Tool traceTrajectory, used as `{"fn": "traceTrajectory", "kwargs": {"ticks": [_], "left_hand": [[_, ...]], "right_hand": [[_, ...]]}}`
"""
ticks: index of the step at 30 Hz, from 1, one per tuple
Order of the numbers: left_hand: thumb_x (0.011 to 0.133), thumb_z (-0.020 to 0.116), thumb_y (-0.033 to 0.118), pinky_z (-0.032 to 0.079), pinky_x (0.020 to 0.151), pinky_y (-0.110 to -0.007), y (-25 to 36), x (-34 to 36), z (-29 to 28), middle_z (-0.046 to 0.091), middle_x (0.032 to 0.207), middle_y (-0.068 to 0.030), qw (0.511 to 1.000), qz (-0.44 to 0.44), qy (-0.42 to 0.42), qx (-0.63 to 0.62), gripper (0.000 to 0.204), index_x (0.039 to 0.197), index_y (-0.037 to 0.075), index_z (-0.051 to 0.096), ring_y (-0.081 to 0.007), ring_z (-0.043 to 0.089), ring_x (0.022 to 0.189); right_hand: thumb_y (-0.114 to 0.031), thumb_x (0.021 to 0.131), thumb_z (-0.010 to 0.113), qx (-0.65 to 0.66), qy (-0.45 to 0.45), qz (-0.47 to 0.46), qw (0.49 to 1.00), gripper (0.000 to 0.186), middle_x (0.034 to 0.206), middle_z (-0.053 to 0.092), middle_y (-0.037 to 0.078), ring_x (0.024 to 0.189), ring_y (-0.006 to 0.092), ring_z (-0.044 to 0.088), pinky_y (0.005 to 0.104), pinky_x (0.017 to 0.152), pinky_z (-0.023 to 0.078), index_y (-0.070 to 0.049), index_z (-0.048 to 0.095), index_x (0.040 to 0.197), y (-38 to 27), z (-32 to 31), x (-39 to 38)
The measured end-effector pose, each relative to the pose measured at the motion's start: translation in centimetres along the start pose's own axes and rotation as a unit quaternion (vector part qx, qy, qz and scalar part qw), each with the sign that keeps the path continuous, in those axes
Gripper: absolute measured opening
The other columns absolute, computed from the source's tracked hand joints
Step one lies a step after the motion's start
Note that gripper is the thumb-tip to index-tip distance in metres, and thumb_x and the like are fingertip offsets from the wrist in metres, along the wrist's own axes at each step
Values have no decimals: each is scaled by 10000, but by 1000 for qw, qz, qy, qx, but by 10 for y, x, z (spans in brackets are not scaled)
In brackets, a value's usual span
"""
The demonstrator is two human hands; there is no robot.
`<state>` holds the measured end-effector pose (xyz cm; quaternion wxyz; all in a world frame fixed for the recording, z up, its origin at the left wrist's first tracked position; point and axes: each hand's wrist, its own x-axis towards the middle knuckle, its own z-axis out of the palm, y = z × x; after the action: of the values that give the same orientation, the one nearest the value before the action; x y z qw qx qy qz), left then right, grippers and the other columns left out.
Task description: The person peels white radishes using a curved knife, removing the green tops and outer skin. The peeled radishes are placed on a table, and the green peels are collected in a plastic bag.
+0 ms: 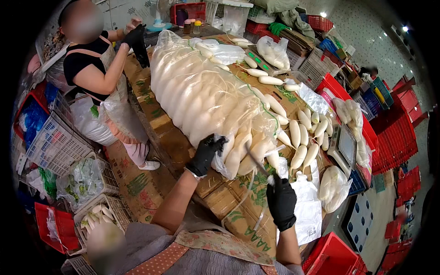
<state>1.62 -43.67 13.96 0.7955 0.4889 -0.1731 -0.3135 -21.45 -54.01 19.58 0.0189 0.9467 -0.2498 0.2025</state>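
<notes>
So the main thing here is one huge clear plastic sack of white radishes point(201, 91), lying lengthwise on the cardboard-covered surface point(233, 195). It's long and bulgy, with rows of pale, fat roots pressing against shiny, wrinkled film, so it looks kind of ribbed, and a thin green line runs down its right side. The plastic gets crumpled at the near end, where the roots look cream to pale tan. Left hand point(207, 156), in a black glove, is pinching the film right at that near end. Right hand point(280, 201), also black-gloved, is closed around a knife point(257, 161), its blade angled up toward the sack's near right corner. A pale strip point(247, 195) trails off the near end over the cardboard. Just right of the sack there's a pile of loose radishes point(300, 133), smooth and whiter than the bagged ones, then a scale point(343, 143) past those. Nearer than the scale, also right of the sack, sit a smaller filled bag point(333, 185) and some flat white bags point(306, 208). Over on the sack's far left, a co-worker point(98, 68) stands in an apron, a black glove on one hand.
</notes>
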Motion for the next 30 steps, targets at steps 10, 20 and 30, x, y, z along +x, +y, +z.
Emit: {"fn": "traceTrajectory", "kwargs": {"ticks": [10, 20, 30], "left_hand": [[835, 535, 143, 376, 549, -210, -2, 15, -11, 493, 680, 38, 992, 2, -123, -10, 99, 822, 50, 567, -48, 427, 608], [855, 496, 133, 410, 638, -214, -6, 19, -45, 525, 819, 34, 976, -29, -210, -52, 92, 907, 65, 531, -49, 479, 734], [842, 524, 135, 387, 604, -182, 24, -29, -81, 515, 764, 49, 969, -142, -199, -17, 129, 934, 53, 560, -30, 457, 686]], "right_hand": [[-127, 734, 509, -199, -76, -168, 963, 200, 623, 521, 76, 527, 214, 546, 339, 420, 402, -68, 544, 922, -43, -38, 124], [-70, 682, 535, -215, -93, -272, 933, 383, 674, 532, 103, 608, 221, 560, 343, 494, 439, -12, 517, 1060, -68, -7, 217], [-298, 758, 553, -166, 36, -222, 960, 387, 642, 522, 70, 555, 208, 547, 350, 436, 403, -107, 518, 1093, -93, 73, 276]]}}
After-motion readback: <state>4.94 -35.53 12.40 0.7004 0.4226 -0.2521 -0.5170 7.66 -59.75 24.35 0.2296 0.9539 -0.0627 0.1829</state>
